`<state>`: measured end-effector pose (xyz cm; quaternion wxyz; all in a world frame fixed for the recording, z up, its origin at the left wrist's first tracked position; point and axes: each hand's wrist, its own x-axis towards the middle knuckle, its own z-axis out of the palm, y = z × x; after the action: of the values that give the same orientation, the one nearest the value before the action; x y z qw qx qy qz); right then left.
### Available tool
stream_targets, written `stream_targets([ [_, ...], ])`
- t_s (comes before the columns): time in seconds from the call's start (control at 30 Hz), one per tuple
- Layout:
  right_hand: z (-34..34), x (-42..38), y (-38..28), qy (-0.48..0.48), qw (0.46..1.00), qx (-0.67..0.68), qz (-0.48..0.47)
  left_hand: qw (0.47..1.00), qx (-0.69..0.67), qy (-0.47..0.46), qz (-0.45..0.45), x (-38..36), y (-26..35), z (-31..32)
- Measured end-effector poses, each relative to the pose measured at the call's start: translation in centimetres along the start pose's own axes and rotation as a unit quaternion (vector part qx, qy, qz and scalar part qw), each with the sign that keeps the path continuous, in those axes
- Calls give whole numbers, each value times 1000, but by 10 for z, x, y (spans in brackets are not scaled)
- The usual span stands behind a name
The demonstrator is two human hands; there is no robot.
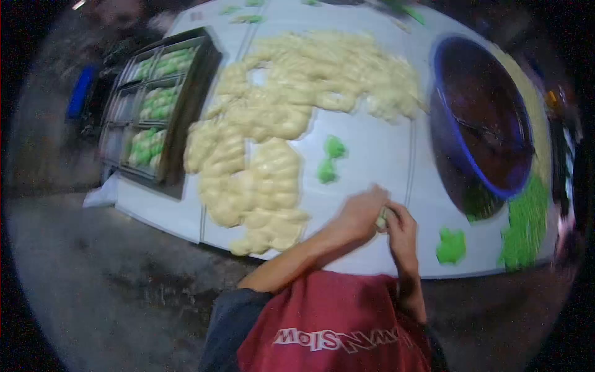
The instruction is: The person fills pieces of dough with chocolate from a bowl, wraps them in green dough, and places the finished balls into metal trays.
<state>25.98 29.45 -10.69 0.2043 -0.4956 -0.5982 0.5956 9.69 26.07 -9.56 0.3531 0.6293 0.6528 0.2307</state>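
Observation:
My left hand (365, 209) and my right hand (403, 232) meet near the front edge of the white table. A small pale green piece of dough (382, 219) shows between them, with the fingers of both hands closed around it. Motion blur and the fingers hide most of its shape. Just beyond my hands lie two small bright green dough pieces (330, 160). To the right is a flattened green dough lump (450, 246). Many pale yellow dough pieces (273, 167), packed closely together, spread over the table's left and far side.
A large blue-rimmed basin (440, 124) holding a dark brown mass stands on the right. Beside it lies a green sheet or pile (524, 232). On the left, a dark-edged tray (201, 80) has compartments with green-and-white pieces. More green pieces (246, 19) lie at the far edge.

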Motion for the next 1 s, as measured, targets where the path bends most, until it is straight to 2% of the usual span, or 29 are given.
stream_targets([
  [0.03,-4,3,18,1,1000,-18,-20,1000,14,-24,-13,7,-6,5],
  [0.07,-1,0,4,-17,996,87,19,1000,-10,-3,5,7,-9,6],
  [0.1,1,-1,0,-22,996,90,15,999,-34,14,30,2,-13,4],
  [0.23,7,-11,-28,-51,994,90,27,995,-90,19,25,-28,-7,-27],
  [0.33,12,-11,-38,-84,981,154,78,991,-130,8,8,-56,-3,-56],
  [0.5,39,-6,-49,-59,990,114,51,983,-171,55,-22,-115,-21,-113],
  [0.57,46,-3,-47,-58,992,103,50,988,-120,95,-33,-143,-50,-133],
  [0.6,53,-3,-47,-33,994,90,56,977,-166,70,-117,-159,-50,-158],
  [0.7,62,6,-28,0,1000,14,-3,975,-118,177,-62,-222,-113,-218],
  [0.73,66,15,-13,56,998,-15,-15,972,-80,194,-105,-247,-136,-243],
  [0.77,63,21,-6,49,998,-14,-22,961,-44,250,-109,-271,-144,-274],
  [0.8,73,21,-10,102,995,-11,-17,950,-105,246,-159,-293,-169,-304],
  [0.83,84,20,-15,157,988,-7,-9,941,-66,288,-164,-315,-182,-335],
  [0.87,89,25,-12,175,984,-25,-12,922,-146,311,-178,-334,-202,-368],
  [0.9,83,30,-3,193,980,-46,-13,933,-95,316,-145,-354,-236,-401],
  [0.93,71,42,22,203,969,-125,-60,929,-32,339,-146,-366,-259,-433],
  [1.0,83,43,24,278,912,-282,-102,923,18,343,-172,-389,-314,-488],
])
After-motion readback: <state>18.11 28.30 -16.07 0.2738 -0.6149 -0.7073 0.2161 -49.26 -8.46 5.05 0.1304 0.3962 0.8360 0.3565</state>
